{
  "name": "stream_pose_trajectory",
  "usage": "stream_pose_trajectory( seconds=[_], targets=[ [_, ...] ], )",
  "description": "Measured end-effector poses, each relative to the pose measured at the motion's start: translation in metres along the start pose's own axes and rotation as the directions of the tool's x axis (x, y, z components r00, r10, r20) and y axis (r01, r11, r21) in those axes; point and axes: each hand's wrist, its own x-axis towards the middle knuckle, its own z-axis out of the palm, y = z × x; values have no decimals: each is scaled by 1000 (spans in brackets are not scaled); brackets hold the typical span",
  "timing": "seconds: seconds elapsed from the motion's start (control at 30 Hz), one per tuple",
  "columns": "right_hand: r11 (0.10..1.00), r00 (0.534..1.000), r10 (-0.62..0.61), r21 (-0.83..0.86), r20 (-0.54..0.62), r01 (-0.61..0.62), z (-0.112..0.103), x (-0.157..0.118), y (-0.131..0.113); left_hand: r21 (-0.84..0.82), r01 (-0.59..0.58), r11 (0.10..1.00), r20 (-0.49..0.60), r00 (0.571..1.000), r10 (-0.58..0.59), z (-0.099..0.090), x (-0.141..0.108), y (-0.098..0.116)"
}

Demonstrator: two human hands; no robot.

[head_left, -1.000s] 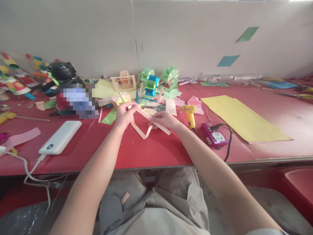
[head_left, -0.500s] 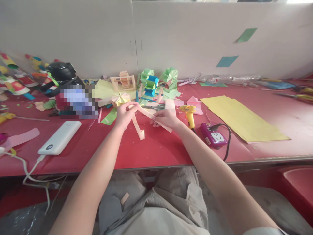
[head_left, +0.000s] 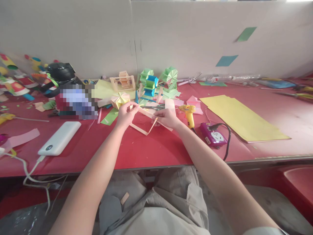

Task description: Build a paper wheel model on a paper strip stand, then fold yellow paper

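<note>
My left hand [head_left: 127,112] pinches one end of a long, narrow peach paper strip [head_left: 141,130]. Its folded lower part hangs below both hands as a bent, open frame. My right hand [head_left: 166,118] grips the strip farther along, its fingertips partly hidden behind the paper. Just beyond my left hand sits a pale yellow pleated paper wheel [head_left: 120,99]. Scissors [head_left: 155,106] lie behind the strip, between my hands. To the right of my right hand is a yellow hot glue gun [head_left: 187,114].
Folded green paper wheels [head_left: 170,75], a blue and green one [head_left: 151,86] and a peach frame [head_left: 123,81] stand at the back. Yellow sheets [head_left: 241,119] and a purple power socket [head_left: 213,134] lie right. A white power bank [head_left: 60,138] with a cable is left.
The strip's free part, which hung down with a curled end, now bends across to the right and reaches up to my right hand. Both hands stay nearly in place.
</note>
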Motion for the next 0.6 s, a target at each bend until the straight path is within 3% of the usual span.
stream_pose_trajectory(
  seconds=[0.17,0.43,0.6],
  targets=[
    [995,997,-75,-59,12,75,2,-3,-2,-103,68,992,93,994,-58,0,-1,1],
    [998,1000,5,-60,-17,-6,1,-1,-2,-38,-10,999,-28,1000,8,-3,2,-5],
    [1000,983,-13,3,-182,13,-7,-2,-6,-69,-13,998,-71,997,8,-5,4,0]
  ],
)
